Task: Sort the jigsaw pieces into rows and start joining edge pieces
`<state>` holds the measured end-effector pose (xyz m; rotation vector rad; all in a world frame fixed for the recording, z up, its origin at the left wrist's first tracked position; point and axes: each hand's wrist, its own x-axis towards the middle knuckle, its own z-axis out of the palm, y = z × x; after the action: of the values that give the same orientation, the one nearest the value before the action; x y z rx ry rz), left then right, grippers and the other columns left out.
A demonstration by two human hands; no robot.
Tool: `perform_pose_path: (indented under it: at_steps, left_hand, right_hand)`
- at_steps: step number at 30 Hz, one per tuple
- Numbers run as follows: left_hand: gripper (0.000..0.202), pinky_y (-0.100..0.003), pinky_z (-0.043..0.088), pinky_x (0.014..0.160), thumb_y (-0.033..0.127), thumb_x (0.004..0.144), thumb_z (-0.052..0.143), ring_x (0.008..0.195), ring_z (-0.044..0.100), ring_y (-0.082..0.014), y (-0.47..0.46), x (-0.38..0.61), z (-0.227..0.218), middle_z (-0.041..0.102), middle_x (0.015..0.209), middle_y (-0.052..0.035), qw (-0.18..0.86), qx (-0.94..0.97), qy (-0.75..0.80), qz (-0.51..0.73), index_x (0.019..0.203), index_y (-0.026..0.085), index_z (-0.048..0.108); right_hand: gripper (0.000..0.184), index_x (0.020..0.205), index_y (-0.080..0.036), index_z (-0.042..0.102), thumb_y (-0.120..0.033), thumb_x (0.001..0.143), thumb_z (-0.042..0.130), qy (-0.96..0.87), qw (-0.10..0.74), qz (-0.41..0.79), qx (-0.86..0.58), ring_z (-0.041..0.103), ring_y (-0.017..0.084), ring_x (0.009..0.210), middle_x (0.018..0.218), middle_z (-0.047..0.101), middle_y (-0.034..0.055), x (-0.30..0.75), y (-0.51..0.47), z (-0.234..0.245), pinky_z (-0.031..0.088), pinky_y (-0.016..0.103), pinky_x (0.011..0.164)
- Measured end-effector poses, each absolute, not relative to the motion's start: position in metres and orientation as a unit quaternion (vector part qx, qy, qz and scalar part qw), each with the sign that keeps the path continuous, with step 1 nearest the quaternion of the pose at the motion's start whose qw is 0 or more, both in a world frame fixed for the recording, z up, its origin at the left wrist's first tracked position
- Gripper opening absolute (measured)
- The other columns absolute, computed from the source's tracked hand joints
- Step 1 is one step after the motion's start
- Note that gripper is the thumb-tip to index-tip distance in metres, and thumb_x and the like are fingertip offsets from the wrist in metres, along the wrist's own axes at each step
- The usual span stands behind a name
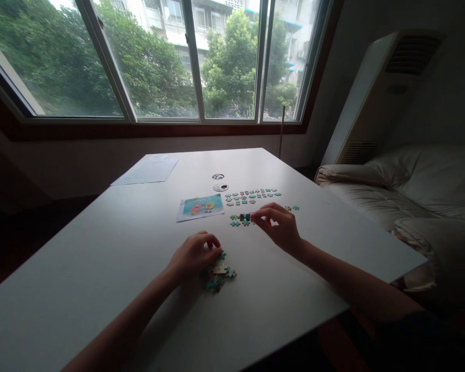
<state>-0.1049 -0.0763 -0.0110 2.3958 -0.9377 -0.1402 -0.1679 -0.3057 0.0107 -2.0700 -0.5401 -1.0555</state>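
My right hand (pixel 277 227) is closed in a pinch, its fingertips on a dark green jigsaw puzzle piece (pixel 247 217) among a small group of pieces on the white table. My left hand (pixel 196 253) is curled at the upper edge of a loose heap of puzzle pieces (pixel 215 281), thumb and finger together at a teal piece. Some of the heap shows pale backs, and part lies hidden behind the hand. Beyond my right hand, rows of separate teal puzzle pieces (pixel 251 196) are spread out. The colourful cartoon reference picture (pixel 201 206) lies flat to their left.
Two small round items (pixel 220 187) lie past the picture. A paper sheet (pixel 147 170) rests at the table's far left corner. A few stray pieces (pixel 295 207) sit right of my right hand. A pale sofa (pixel 356 191) stands beyond the table's right edge, windows ahead.
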Motion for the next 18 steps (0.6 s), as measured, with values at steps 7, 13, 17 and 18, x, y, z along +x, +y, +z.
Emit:
perform_pose_path:
  at_steps: [7,13,17,18]
  left_hand:
    - [0.019,-0.023,0.039,0.055,0.032,0.073,0.051,0.058,0.049,-0.0126,-0.074,-0.1,-0.015,0.057,0.069,-0.0006,0.288,0.885,-0.365,-0.041,0.075,0.019,0.065]
    - [0.018,-0.023,0.039,0.055,0.03,0.072,0.051,0.057,0.05,-0.013,-0.074,-0.1,-0.013,0.057,0.066,-0.0003,0.291,0.886,-0.36,-0.04,0.074,0.018,0.065]
    - [0.02,-0.023,0.038,0.055,0.031,0.072,0.05,0.057,0.05,-0.0133,-0.074,-0.101,-0.011,0.058,0.066,-0.0003,0.294,0.886,-0.357,-0.041,0.075,0.018,0.065]
    - [0.021,-0.023,0.038,0.055,0.032,0.072,0.05,0.057,0.05,-0.0133,-0.074,-0.101,-0.012,0.058,0.066,-0.0002,0.295,0.886,-0.356,-0.041,0.075,0.018,0.065]
  right_hand:
    - [0.014,0.082,-0.019,0.064,-0.029,0.08,0.055,-0.226,0.29,-0.299,-0.881,0.052,0.005,0.058,0.082,0.062,0.0019,-0.159,-0.326,0.012,0.042,0.019,0.054]
    - [0.016,0.078,-0.018,0.065,-0.031,0.077,0.056,-0.141,0.209,-0.17,-0.953,0.053,0.008,0.057,0.077,0.063,0.0017,-0.147,-0.385,0.024,0.04,0.02,0.057]
    - [0.021,0.078,-0.017,0.067,-0.036,0.073,0.057,-0.065,0.19,-0.052,-0.978,0.055,0.012,0.062,0.072,0.065,0.0027,-0.144,-0.429,0.026,0.039,0.021,0.058]
    - [0.023,0.079,-0.017,0.067,-0.037,0.072,0.057,-0.049,0.19,-0.035,-0.98,0.056,0.012,0.063,0.073,0.065,0.0031,-0.144,-0.438,0.026,0.039,0.021,0.058]
